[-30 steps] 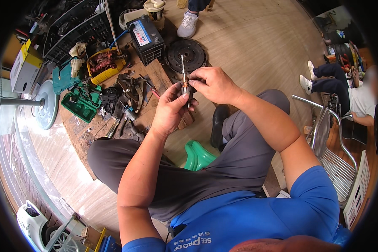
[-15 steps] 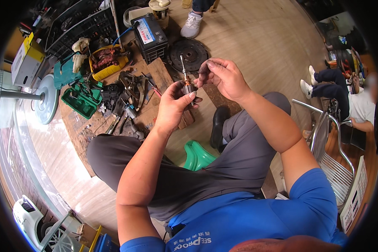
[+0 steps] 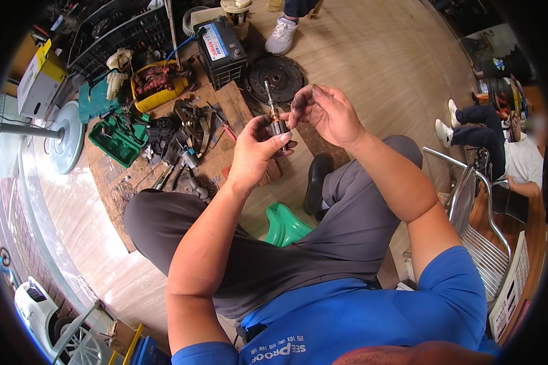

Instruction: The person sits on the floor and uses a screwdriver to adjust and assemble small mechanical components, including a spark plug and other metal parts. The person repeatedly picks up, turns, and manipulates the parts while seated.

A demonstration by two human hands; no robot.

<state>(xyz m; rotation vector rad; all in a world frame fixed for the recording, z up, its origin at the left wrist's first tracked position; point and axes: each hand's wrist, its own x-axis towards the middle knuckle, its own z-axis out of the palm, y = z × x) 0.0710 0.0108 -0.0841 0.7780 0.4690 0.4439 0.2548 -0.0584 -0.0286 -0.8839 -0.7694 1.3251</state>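
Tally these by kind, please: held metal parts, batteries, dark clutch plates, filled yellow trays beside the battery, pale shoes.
Held metal part: 1
Battery: 1
Dark clutch plate: 1
Filled yellow tray: 1
Pale shoes: 3
Total: 7

The right hand (image 3: 330, 117) — back uppermost and fingers at the shafted metal part (image 3: 279, 127) a second ago — has swung outward, turning its palm side into view. The camera has shifted slightly, so the battery (image 3: 226, 53) sits a little farther right.
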